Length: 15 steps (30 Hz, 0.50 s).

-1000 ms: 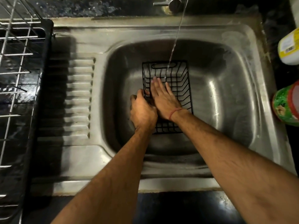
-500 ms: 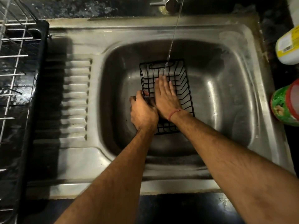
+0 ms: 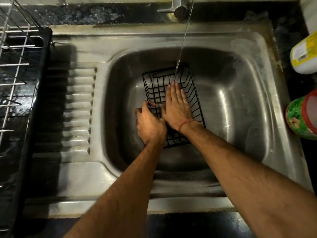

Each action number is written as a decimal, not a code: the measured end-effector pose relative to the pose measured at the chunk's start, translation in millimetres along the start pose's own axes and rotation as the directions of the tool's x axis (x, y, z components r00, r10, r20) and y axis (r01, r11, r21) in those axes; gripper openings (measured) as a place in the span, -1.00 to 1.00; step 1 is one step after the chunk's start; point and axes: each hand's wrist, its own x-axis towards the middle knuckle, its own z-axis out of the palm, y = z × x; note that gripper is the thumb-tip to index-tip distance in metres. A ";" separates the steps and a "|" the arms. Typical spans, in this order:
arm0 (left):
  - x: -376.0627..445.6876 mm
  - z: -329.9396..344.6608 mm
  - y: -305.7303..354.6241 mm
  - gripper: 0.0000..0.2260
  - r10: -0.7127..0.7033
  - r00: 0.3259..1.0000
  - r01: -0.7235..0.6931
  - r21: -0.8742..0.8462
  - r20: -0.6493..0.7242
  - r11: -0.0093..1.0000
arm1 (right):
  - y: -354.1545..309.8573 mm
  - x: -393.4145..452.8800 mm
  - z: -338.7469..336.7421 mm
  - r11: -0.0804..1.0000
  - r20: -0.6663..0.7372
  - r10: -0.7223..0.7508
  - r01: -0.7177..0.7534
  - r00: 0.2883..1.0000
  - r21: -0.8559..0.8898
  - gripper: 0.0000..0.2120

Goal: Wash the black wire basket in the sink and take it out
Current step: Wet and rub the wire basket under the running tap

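Black wire basket (image 3: 173, 102): lying in the sink (image 3: 240, 107) bowl under the running tap stream (image 3: 181, 42); washing step in hand. My left hand (image 3: 151, 125) grips its left rim, my right hand (image 3: 176, 105) lies flat, fingers straight, on the inner mesh. Next, I judge: finish rubbing, then grip both rims to lift out.

No text can be read; the yellow bottle's (image 3: 304, 54) label and green jar's (image 3: 301, 115) print are too blurred.

Black wire basket (image 3: 173, 93), grid pattern. Grey steel sink (image 3: 240, 103), ribbed drainboard. Red thread on right wrist. Yellow-white bottle (image 3: 304, 54); green-red jar (image 3: 301, 115). Dark speckled worktop (image 3: 77, 14).
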 end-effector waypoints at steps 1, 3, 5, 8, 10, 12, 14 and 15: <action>-0.1 0.5 -0.3 -0.52 -0.002 1.000 0.002 -0.003 -0.001 1.000 | 0.6 -0.7 3.1 0.997 0.029 -0.066 0.067 0.997 -0.030 -0.26; -0.1 1.6 -0.4 -0.52 0.000 1.000 0.000 -0.002 -0.001 1.000 | 3.9 -0.5 2.1 0.995 0.052 -0.099 0.098 0.994 0.030 -0.26; -0.9 2.7 0.9 -0.55 0.001 1.000 -0.001 -0.003 -0.006 1.000 | 3.9 -0.1 1.2 0.999 0.059 -0.020 0.018 0.998 0.044 -0.21; -2.5 5.3 -2.0 -0.54 -0.018 1.000 0.018 0.008 -0.002 1.000 | -0.6 -0.1 8.6 1.000 0.080 0.022 -0.023 0.997 0.017 -0.11; 5.3 5.3 -4.6 -0.45 -0.031 0.999 0.031 -0.059 0.010 0.998 | 0.7 0.5 9.7 0.999 0.091 0.007 -0.011 0.996 0.042 -0.11; 19.6 3.7 2.4 -0.37 -0.019 1.000 0.018 -0.117 -0.005 0.993 | 2.7 -1.3 9.1 0.999 0.086 -0.005 0.000 0.996 0.054 -0.11; 36.1 2.6 16.5 -0.29 0.027 0.999 -0.030 -0.122 -0.026 0.992 | 4.2 -3.7 10.8 0.996 0.070 -0.034 0.028 0.997 0.082 -0.10; 42.4 2.7 21.9 -0.26 0.072 0.997 -0.073 -0.116 -0.019 0.990 | 6.0 -4.0 11.8 0.994 0.060 -0.064 0.058 0.996 0.091 -0.12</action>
